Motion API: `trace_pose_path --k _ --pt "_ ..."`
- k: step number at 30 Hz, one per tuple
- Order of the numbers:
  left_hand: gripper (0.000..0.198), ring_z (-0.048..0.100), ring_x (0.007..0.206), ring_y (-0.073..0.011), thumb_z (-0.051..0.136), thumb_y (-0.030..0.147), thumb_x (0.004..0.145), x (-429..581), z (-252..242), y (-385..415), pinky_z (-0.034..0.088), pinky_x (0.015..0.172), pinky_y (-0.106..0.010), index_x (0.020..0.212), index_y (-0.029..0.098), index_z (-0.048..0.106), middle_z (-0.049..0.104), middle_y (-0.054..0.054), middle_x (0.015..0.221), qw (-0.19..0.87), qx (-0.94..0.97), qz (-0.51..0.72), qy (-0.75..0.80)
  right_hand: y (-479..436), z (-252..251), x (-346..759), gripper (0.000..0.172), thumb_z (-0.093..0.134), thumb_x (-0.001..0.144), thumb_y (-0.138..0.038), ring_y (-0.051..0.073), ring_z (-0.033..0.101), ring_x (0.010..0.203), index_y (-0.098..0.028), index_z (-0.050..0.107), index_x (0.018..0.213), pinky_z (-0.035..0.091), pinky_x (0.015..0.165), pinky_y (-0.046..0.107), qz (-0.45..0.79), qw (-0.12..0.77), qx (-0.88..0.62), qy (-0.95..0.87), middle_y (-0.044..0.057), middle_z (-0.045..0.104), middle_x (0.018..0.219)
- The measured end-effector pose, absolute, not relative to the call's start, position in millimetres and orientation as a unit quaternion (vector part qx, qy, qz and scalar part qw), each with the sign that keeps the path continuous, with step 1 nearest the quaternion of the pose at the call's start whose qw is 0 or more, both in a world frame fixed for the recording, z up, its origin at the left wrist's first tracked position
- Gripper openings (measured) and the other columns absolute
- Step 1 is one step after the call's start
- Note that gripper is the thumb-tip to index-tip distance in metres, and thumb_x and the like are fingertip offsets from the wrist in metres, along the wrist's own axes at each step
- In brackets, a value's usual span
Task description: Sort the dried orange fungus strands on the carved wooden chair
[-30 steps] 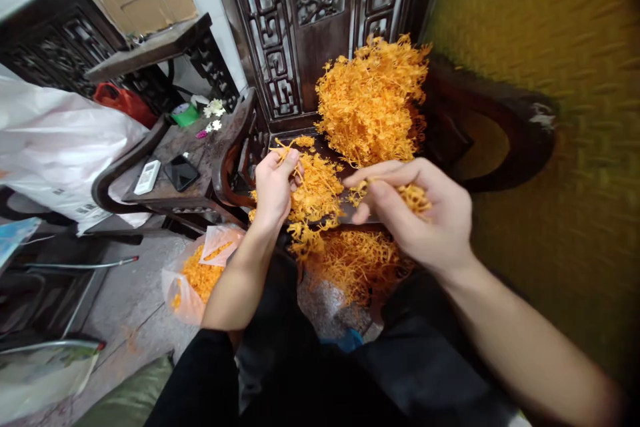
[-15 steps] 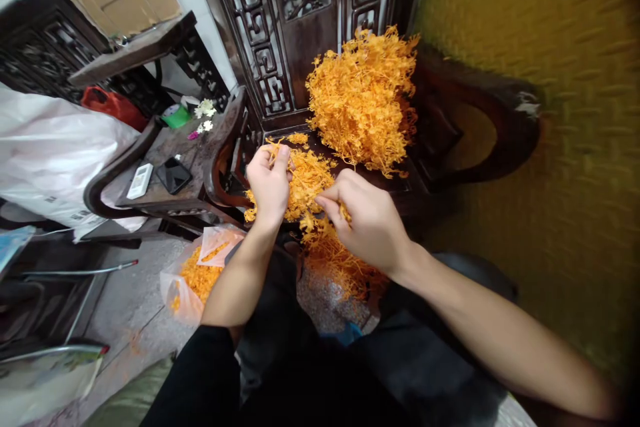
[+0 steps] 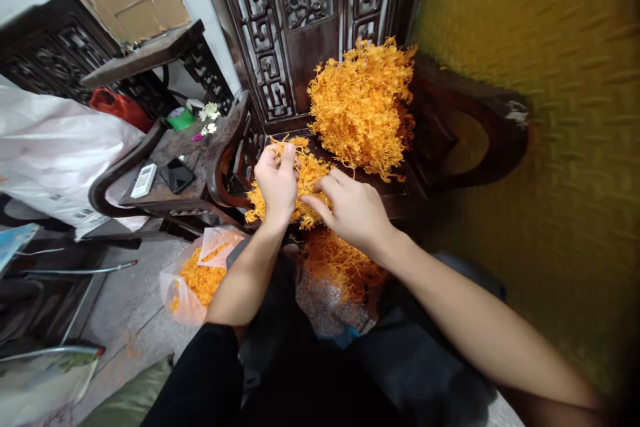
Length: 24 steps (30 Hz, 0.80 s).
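My left hand (image 3: pixel 276 177) is closed, with orange stringy pieces (image 3: pixel 281 144) poking out at its fingertips. To its right, my right hand (image 3: pixel 350 207) reaches over a low pile of orange frilly pieces (image 3: pixel 310 173) on a dark wooden chair seat. Its thumb and index finger are apart above the pile, with nothing plainly held between them. Behind the hands stands a tall bushy heap of the same orange pieces (image 3: pixel 363 107). More orange stringy pieces (image 3: pixel 340 263) hang or lie below the seat edge, between my knees.
A clear plastic bag (image 3: pixel 183 297) holding orange bits stands on the floor at left. The side table (image 3: pixel 193 147) carries a black phone (image 3: pixel 177 175), a white remote (image 3: pixel 144 180), green tape (image 3: pixel 181 118) and small white flowers (image 3: pixel 209 111). The chair's curved armrest (image 3: pixel 505 127) rises at right.
My right hand has moved slightly up and left onto the low pile, its fingers parting; an orange bit in its grip no longer shows there. My left hand stays closed, in nearly the same place.
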<state>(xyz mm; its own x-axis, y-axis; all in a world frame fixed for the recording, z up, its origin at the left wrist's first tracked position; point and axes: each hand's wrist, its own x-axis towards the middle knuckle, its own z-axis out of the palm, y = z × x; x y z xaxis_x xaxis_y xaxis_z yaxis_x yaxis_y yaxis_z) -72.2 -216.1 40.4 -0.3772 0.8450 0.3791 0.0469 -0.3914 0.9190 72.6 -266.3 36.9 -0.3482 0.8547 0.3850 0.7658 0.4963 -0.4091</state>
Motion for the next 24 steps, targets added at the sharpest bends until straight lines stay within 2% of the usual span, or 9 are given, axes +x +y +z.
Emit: trace_pose_path --k 4,9,11,14,17,19,21,24 --pt "0.034 0.044 0.047 -0.008 0.071 0.051 0.094 -75.6 41.0 -214.3 0.032 0.047 -0.022 0.082 0.021 0.059 0.052 0.005 0.062 0.272 0.491 0.676 0.477 -267.6 41.5 69.1 0.042 0.055 0.104 -0.053 0.023 0.067 0.081 -0.016 0.072 0.113 0.036 0.065 0.033 0.065 0.258 -0.488 -0.832 0.009 0.071 0.106" --pt "0.032 0.048 0.057 -0.0105 0.071 0.047 0.095 -78.5 40.8 -219.7 0.038 0.058 -0.024 0.081 0.021 0.06 0.055 0.004 0.065 0.2 0.517 0.656 0.511 -273.2 45.4 67.9 0.037 0.041 0.11 -0.037 0.019 0.06 0.067 -0.017 0.071 0.102 0.021 0.058 0.036 0.01 0.238 -0.504 -0.831 0.009 0.07 0.103" --pt "0.03 0.049 0.061 -0.011 0.072 0.042 0.095 -79.4 40.5 -218.7 0.039 0.063 -0.024 0.078 0.02 0.06 0.055 0.003 0.066 0.162 0.537 0.647 0.517 -278.6 49.0 68.8 0.035 0.041 0.109 -0.033 0.018 0.058 0.064 -0.015 0.069 0.098 0.021 0.058 0.036 0.014 0.255 -0.499 -0.828 0.01 0.07 0.1" --pt "0.026 0.047 0.06 -0.0099 0.071 0.031 0.095 -87.4 41.9 -205.7 0.037 0.06 -0.023 0.075 0.019 0.06 0.054 0.003 0.066 0.182 0.524 0.655 0.514 -290.7 58.0 73.7 0.03 0.047 0.105 -0.025 0.017 0.058 0.068 -0.015 0.063 0.082 0.032 0.062 0.033 0.129 0.323 -0.426 -0.835 0.008 0.067 0.086" --pt "0.025 0.036 0.049 -0.0077 0.066 0.025 0.097 -104.0 47.7 -187.2 0.027 0.049 -0.021 0.076 0.019 0.055 0.047 0.006 0.061 0.297 0.408 0.706 0.496 -300.9 67.4 84.1 0.032 0.05 0.103 -0.025 0.017 0.062 0.073 -0.017 0.059 0.073 0.043 0.07 0.03 0.294 0.369 -0.316 -0.823 0.006 0.067 0.078" --pt "0.026 0.031 0.046 -0.0064 0.065 0.025 0.098 -112.4 52.5 -181.9 0.021 0.045 -0.02 0.077 0.02 0.051 0.042 0.008 0.06 0.381 0.356 0.725 0.45 -301.3 70.8 92.7 0.027 0.053 0.101 -0.027 0.017 0.067 0.073 -0.017 0.065 0.079 0.047 0.073 0.029 0.411 0.349 -0.302 -0.786 0.004 0.07 0.072" --pt "0.028 0.031 0.047 -0.0055 0.068 0.027 0.097 -113.6 55.7 -184.9 0.021 0.044 -0.019 0.077 0.02 0.049 0.04 0.008 0.061 0.443 0.357 0.723 0.391 -296.0 71.3 100.3 0.02 0.056 0.098 -0.027 0.017 0.071 0.069 -0.016 0.071 0.09 0.052 0.074 0.029 0.521 0.31 -0.324 -0.726 0.002 0.072 0.066" --pt "0.034 0.034 0.049 -0.0052 0.073 0.03 0.094 -103.2 57.8 -197.3 0.027 0.045 -0.017 0.075 0.02 0.047 0.039 0.007 0.063 0.497 0.37 0.709 0.338 -285.8 67.3 105.0 0.027 0.058 0.098 -0.03 0.015 0.07 0.058 -0.015 0.076 0.11 0.054 0.066 0.029 0.569 0.31 -0.351 -0.676 0.002 0.077 0.073"
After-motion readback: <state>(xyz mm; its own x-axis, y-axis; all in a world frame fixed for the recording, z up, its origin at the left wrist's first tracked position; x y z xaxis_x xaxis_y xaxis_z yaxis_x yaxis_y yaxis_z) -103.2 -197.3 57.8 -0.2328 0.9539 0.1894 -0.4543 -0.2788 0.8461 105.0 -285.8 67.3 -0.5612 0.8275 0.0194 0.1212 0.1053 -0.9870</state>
